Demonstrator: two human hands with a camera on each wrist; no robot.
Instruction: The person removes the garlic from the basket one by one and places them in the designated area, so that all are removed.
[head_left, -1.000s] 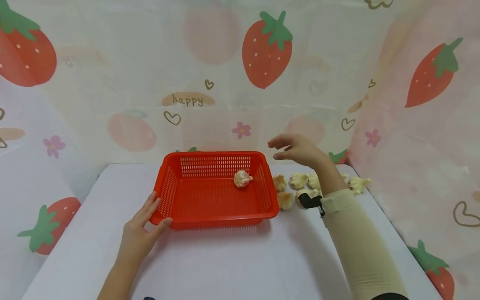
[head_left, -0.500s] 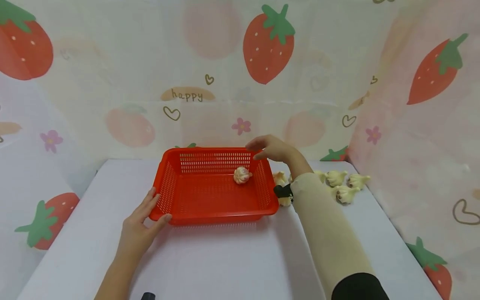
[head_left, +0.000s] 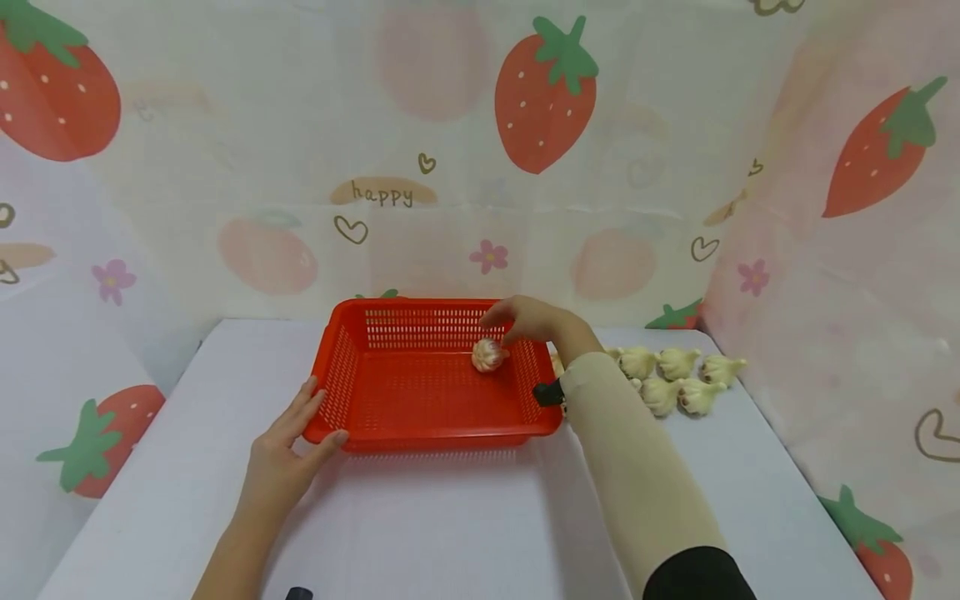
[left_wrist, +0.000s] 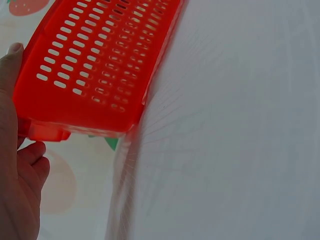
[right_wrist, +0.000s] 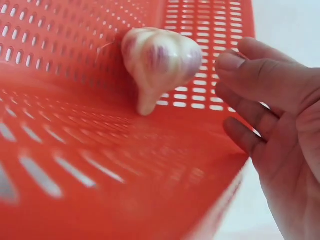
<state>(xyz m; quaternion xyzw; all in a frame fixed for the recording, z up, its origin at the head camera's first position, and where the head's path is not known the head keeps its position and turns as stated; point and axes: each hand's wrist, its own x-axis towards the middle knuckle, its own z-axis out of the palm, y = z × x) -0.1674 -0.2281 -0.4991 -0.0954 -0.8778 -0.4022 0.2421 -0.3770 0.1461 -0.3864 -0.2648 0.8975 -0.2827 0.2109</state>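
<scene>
A red plastic basket with slotted sides stands on the white table. My left hand holds its near left corner, fingers along the left side and thumb at the front; in the left wrist view the thumb and fingers lie on either side of the rim. One garlic bulb, white with purple streaks, lies inside toward the right. Over the basket's right side, my right hand reaches in with bent, parted fingers. In the right wrist view its fingertips are just short of the garlic bulb, with nothing held.
Several pale garlic bulbs lie in rows on the table right of the basket, partly hidden by the right sleeve. A strawberry-printed curtain rises behind the table. A small dark object shows at the bottom edge.
My right hand has moved left and down from above the bulbs on the table into the basket's right side, close to the garlic. The left hand keeps its place on the basket.
</scene>
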